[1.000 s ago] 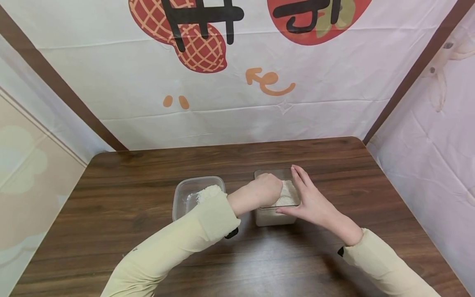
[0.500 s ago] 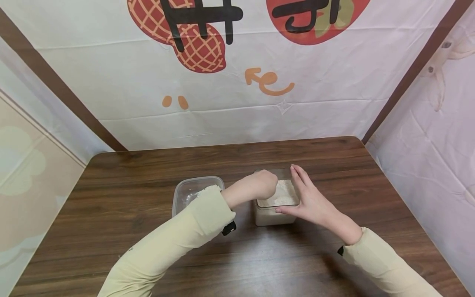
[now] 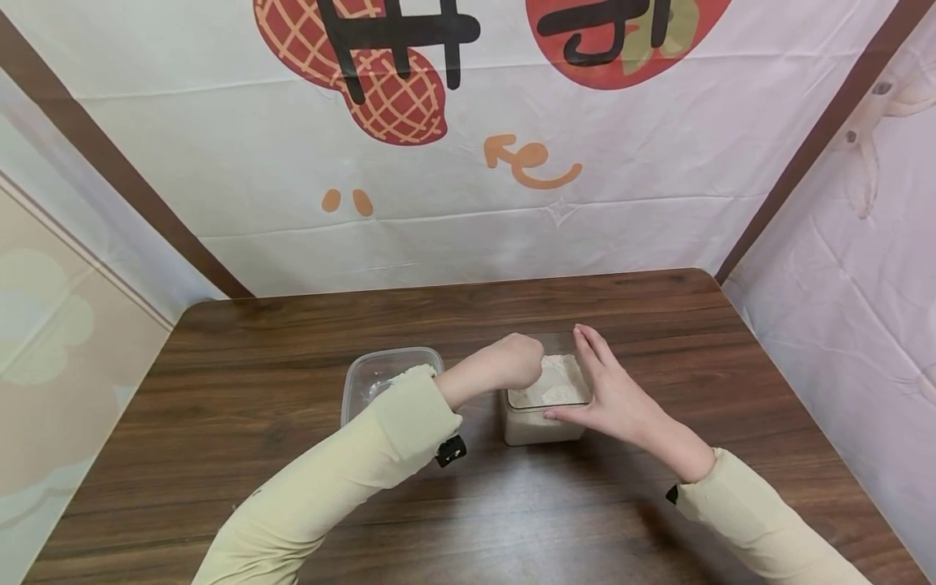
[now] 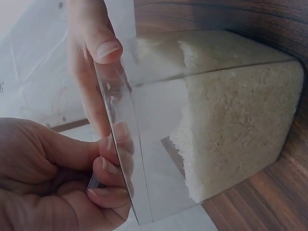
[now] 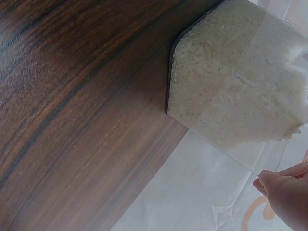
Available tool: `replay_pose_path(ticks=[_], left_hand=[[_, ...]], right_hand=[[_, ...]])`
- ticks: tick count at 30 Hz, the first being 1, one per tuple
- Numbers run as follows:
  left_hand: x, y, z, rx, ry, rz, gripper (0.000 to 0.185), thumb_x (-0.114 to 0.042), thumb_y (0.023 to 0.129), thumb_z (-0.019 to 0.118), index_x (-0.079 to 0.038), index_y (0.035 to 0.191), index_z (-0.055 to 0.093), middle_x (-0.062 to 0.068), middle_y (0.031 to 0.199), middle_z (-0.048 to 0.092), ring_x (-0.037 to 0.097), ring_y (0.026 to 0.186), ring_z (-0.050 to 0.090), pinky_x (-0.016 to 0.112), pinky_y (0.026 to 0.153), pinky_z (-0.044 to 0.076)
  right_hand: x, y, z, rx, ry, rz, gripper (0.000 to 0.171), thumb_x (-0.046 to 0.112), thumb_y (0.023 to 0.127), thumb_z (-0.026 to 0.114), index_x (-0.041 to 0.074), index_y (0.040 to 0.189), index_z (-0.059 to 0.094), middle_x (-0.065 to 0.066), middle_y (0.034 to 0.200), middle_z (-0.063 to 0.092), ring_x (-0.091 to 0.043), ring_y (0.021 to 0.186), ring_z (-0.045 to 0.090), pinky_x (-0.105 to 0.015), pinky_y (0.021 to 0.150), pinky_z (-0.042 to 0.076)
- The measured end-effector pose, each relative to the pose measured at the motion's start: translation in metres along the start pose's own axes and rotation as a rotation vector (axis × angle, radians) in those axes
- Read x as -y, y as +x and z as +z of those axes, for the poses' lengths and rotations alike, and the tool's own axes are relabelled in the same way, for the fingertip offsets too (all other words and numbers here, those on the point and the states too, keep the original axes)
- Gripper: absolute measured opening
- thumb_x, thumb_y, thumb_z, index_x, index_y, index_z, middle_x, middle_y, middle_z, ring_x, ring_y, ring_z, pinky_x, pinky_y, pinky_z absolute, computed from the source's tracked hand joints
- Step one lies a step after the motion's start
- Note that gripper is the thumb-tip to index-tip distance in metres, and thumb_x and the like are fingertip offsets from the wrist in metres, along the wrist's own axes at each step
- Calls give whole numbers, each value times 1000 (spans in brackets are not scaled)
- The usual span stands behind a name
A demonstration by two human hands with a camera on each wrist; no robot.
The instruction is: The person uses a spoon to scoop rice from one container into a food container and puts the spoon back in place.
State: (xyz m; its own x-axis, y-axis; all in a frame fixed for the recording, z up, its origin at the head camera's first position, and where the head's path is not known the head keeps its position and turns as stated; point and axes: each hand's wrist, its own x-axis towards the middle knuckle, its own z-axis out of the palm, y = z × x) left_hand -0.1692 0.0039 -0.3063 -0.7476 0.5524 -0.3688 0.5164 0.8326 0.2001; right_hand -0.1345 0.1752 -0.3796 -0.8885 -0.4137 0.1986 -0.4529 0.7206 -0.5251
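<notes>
A clear square container [image 3: 544, 426] of white rice [image 4: 240, 125] stands upright on the table. My right hand [image 3: 621, 398] grips it at the right side, thumb at the near rim and fingers at the far corner. Curled into a fist, my left hand [image 3: 519, 361] is at the container's left rim. In the left wrist view its fingers pinch a small greyish, see-through piece [image 4: 93, 184], mostly hidden in the hand; I cannot tell its kind. To the left, a shallower clear plastic box [image 3: 358, 382] holds some rice, partly covered by the left sleeve [image 3: 409, 422].
The dark wood table [image 3: 292, 341] meets a printed white fabric wall [image 3: 278, 244] behind. More fabric hangs on the right side [image 3: 841, 284]. A black strap piece [image 3: 451, 451] shows under the left cuff.
My left hand has shifted left from over the rice to the left rim, so more of the rice surface shows. The right hand and both containers have stayed put.
</notes>
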Motion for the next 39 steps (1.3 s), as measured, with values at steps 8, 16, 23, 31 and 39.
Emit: replay_pose_path(ticks=[8,16,23,31,39], left_hand=[[2,2,-1,11,-53,-46,12,-8,87,52,-4,85,63,0,70,50,14,64,42,23,66,40],[0,0,-2,3,-72,-65,8,-9,85,56,-6,81,61,0,72,52,13,67,44,23,71,43],[20,26,20,-46,-114,-50,7,-13,80,59,-10,74,61,-1,73,56,13,69,49,23,71,43],[8,-7,-4,-28,-218,-100,10,-10,83,57,-6,83,66,0,78,58,12,69,46,21,69,42],[14,-7,-5,-21,-300,-98,17,-9,87,52,-5,79,67,-1,72,56,10,63,45,18,59,37]], right_hand=[[0,0,1,-8,3,-5,113,50,65,76,-4,142,14,-15,147,15,-32,128,31,-45,99,32],[-1,-1,1,1,5,0,113,52,65,75,-4,142,14,-15,147,14,-32,128,31,-45,99,32],[-1,-1,2,-5,2,-3,113,51,65,75,-4,142,14,-16,147,15,-32,128,30,-46,99,32],[-1,0,2,-17,4,-15,112,48,65,77,-4,142,14,-17,146,16,-34,127,32,-46,98,32],[-1,0,0,-4,-14,1,113,52,65,75,-4,142,14,-17,146,15,-34,128,31,-46,98,33]])
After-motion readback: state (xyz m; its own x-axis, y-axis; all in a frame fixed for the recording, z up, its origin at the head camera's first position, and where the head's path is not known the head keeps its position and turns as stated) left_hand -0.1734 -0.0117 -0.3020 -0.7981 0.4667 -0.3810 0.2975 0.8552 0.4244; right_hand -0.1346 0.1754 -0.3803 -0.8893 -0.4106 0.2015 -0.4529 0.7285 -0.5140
